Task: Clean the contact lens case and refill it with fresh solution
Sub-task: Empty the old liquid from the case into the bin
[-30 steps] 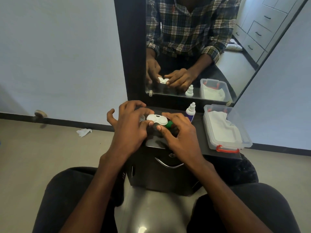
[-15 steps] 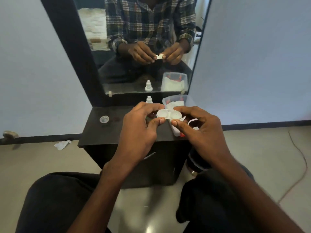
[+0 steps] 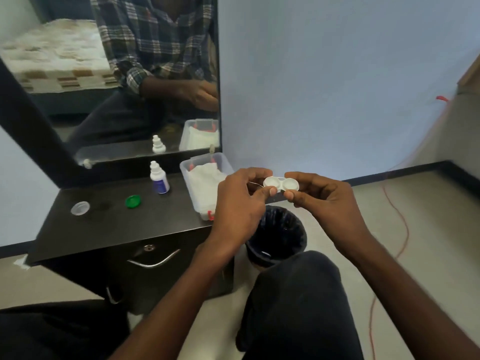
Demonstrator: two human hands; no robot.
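Holding: both hands grip one small white plastic contact lens case (image 3: 280,184) with two round open wells, in the air above a black bin lined with a dark bag (image 3: 276,236) on the floor.
Left hand (image 3: 240,203): fingers and thumb pinched together on the left well of the case.
Right hand (image 3: 320,197): fingers and thumb pinched together on the right well.
Case position: off to the right of the dark surface (image 3: 117,222), wells facing up, roughly level.
Green round cap (image 3: 133,201): lying on the surface, near the middle, apart from the hands.
Clear round cap (image 3: 80,208): lying on the surface, well left of the green one.
Small white dropper bottle with a dark blue label (image 3: 159,179): upright at the back of the surface, its cap on, just beside the box.
Clear plastic box with red clips (image 3: 200,178): on the right end of the surface, white tissue inside, partly behind the left hand.
Mirror (image 3: 109,74): black-framed, stands behind the surface; reflects a person in a plaid shirt, the bottle and the box.
Red cord (image 3: 397,229): trails across the floor at right.
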